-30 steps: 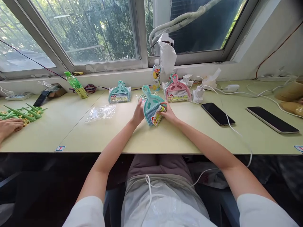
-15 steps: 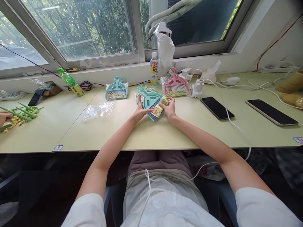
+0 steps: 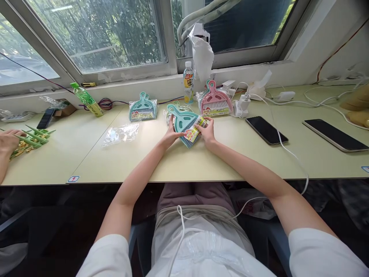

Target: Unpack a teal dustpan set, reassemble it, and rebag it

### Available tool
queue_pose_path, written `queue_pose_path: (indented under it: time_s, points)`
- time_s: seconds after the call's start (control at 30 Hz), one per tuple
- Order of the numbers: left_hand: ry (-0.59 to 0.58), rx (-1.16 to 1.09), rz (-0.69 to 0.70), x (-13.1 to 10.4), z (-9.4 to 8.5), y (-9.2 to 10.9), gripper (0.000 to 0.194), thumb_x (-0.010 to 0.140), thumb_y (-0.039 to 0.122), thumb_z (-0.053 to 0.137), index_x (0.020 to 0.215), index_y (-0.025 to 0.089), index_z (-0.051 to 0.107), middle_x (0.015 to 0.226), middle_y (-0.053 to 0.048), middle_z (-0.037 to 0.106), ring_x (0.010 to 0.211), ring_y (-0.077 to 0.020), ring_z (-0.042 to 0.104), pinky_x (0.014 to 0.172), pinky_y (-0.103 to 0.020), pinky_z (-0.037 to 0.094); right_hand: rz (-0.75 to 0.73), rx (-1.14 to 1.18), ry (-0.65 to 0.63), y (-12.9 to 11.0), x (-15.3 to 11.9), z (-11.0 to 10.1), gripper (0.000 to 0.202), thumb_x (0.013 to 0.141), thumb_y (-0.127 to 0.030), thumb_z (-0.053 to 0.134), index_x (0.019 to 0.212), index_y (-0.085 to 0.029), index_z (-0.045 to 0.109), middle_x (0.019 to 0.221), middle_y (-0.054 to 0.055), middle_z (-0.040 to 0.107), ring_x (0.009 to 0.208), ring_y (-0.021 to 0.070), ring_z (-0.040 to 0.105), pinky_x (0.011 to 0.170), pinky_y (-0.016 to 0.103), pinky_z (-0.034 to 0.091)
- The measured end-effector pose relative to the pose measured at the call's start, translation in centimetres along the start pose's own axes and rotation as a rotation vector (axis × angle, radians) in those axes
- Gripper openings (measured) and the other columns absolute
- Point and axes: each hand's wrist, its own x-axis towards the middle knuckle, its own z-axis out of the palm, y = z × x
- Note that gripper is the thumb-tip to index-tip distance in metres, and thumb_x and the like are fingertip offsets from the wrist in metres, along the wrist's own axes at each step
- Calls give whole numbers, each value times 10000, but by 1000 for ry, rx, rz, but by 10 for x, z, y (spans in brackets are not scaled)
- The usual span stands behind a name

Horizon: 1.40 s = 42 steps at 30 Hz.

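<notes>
Between my hands a teal toy dustpan and brush set is tilted, its handle pointing up and left. A yellow printed label lies across the bristles. My left hand grips the set's left edge, thumb over the label's lower end. On the right side, my right hand pinches the label's upper end against the set. Behind it lies another packed set, mostly hidden. A pink set in clear wrap stands back right, and a wrapped teal set lies back left.
Left of my arms lies a crumpled clear bag. Two phones and a white cable lie to the right. Bottles stand or lean by the window. At far left another person's hand touches green and yellow pieces.
The other person's hand at far left has come further into view over the green pieces. My hands keep their hold on the teal set, and the view has shifted slightly.
</notes>
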Motion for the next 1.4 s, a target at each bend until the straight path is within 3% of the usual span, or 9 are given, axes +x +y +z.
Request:
queue_pose_path:
  time_s: [0.2, 0.53, 0.67, 0.8, 0.9, 1.03, 1.23, 1.4]
  points:
    - [-8, -25, 56, -1, 1, -1, 1421, 533, -1, 822, 1530, 422, -97, 1508, -72, 429, 1279, -251, 546, 1015, -407, 513, -74, -38, -30, 4, -7, 4, 723, 707, -540, 654, 1275, -337, 254, 1190, 58, 548, 1052, 224, 592, 744, 331, 563]
    - [-8, -26, 44, -2, 0, 1, 1391, 536, -36, 768, 1534, 405, -95, 1498, -83, 432, 1275, -270, 543, 998, -413, 520, -124, -207, 35, -3, 1, -5, 604, 743, -401, 667, 1243, -312, 339, 1222, 71, 515, 1156, 252, 544, 957, 435, 511]
    - [54, -17, 67, -4, 3, 3, 1353, 562, -20, 758, 1532, 419, -76, 1507, -69, 418, 1295, -258, 523, 1002, -401, 518, -219, -140, 125, 6, 12, -10, 661, 754, -397, 658, 1308, -307, 308, 1345, 92, 393, 1187, 218, 522, 1019, 405, 494]
    - [158, -20, 121, -4, 3, 7, 1277, 615, -6, 726, 1528, 438, -49, 1490, -55, 428, 1291, -241, 525, 999, -389, 523, -118, -23, 94, 16, 21, -10, 738, 754, -484, 650, 1375, -317, 288, 1400, 103, 321, 1228, 229, 509, 974, 385, 542]
    - [195, -10, 173, -5, 4, 10, 1252, 618, -9, 716, 1525, 446, -16, 1493, -51, 424, 1295, -242, 519, 1008, -378, 519, 1, 70, 6, 16, 18, -3, 742, 739, -487, 672, 1367, -307, 321, 1401, 103, 407, 1252, 237, 522, 1002, 392, 529]
    - [173, -2, 186, -7, 7, 11, 1258, 603, -1, 723, 1521, 447, -10, 1526, -55, 379, 1307, -254, 507, 1011, -390, 517, 94, 263, -278, 8, 7, 10, 552, 755, -431, 674, 1233, -293, 437, 1247, 58, 613, 1136, 214, 627, 982, 410, 548]
    - [145, 6, 126, -9, 10, 14, 1255, 592, 21, 747, 1523, 442, 19, 1502, -48, 414, 1294, -254, 517, 1000, -388, 527, 125, 281, -252, 0, -3, 10, 494, 745, -292, 704, 1180, -269, 473, 1060, 41, 711, 1007, 221, 693, 946, 448, 574]
    - [113, 24, 104, -9, 5, 14, 1267, 544, 44, 791, 1525, 407, 76, 1438, -71, 484, 1244, -283, 552, 959, -406, 551, 125, 270, -226, -5, -4, 6, 442, 772, -246, 700, 1169, -258, 507, 1019, 38, 734, 978, 230, 710, 924, 471, 588]
